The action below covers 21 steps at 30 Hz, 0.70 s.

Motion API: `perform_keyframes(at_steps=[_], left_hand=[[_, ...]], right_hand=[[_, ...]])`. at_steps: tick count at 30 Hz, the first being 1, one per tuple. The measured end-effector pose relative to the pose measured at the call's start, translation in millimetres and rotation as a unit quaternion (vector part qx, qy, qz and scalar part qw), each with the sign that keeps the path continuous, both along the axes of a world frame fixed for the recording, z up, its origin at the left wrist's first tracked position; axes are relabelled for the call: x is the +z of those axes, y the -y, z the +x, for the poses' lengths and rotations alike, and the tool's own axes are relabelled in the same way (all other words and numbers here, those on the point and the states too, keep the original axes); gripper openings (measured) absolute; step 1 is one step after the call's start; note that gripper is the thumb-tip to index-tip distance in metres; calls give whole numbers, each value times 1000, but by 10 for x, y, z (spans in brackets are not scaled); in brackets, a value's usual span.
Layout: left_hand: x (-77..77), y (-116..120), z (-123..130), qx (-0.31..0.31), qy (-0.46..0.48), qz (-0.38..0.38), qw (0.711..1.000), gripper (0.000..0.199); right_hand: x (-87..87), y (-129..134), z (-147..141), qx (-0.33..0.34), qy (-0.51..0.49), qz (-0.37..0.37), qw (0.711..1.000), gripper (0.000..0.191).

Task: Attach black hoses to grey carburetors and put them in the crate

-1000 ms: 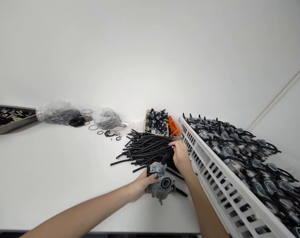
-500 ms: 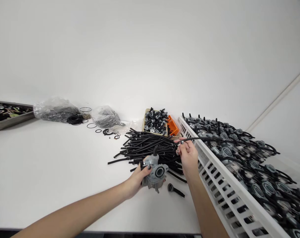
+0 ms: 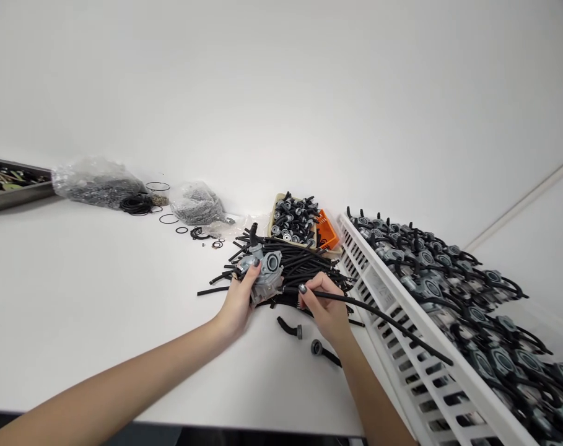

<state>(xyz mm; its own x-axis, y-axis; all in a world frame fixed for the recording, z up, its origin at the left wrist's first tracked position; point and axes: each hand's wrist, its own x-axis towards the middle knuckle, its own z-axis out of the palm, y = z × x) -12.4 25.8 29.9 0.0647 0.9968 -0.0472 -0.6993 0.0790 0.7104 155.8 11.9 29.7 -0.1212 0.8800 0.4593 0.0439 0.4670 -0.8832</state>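
Observation:
My left hand [image 3: 238, 302] is closed around a grey metal carburetor [image 3: 266, 280], which it holds above the table; a black rubber elbow pokes up from its top. Between thumb and fingers, my right hand [image 3: 325, 306] pinches a black rubber hose [image 3: 378, 311] near one end. That end points at the lower right side of the carburetor and looks to touch it, while the long free end stretches right over the white crate. Behind both hands spreads a pile of black hoses [image 3: 304, 260]. Two loose caps with rubber tubes, one cap [image 3: 316, 347] and another cap [image 3: 290, 328], lie below.
A white slatted crate [image 3: 402, 322] full of carburetors runs along the right. At the back stand a tray of caps [image 3: 274, 214] and an orange bin [image 3: 327, 230]. Plastic bags of parts [image 3: 98, 183], rubber rings [image 3: 168, 218] and a metal tray [image 3: 18, 197] are leftward.
My left hand has tilted the carburetor and moved it up and left. My right hand has brought the hose down and left to the carburetor. A second loose cap now shows on the table.

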Motion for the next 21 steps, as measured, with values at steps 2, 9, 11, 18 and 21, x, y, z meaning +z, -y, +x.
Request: perform_keyframes(at_steps=[2,9,11,18,21], left_hand=[[17,14,-3,9,-4,-13,1000,47],[11,15,5,15,-13,-20,1000,44],[0,20,12,16,-20,-17,1000,46],[-35,68,27,17,-51,-10,998,47],[-39,70,31,27,-52,-11,998,46]], right_hand=[[-1,4,4,1,-4,2,1000,23],[26,10,18,5,4,-17,1000,28],[18,7,21,19,19,-27,999,27],[35,3,13,-29,207,11,978,34],[46,0,-20,-14,197,27,980,38]])
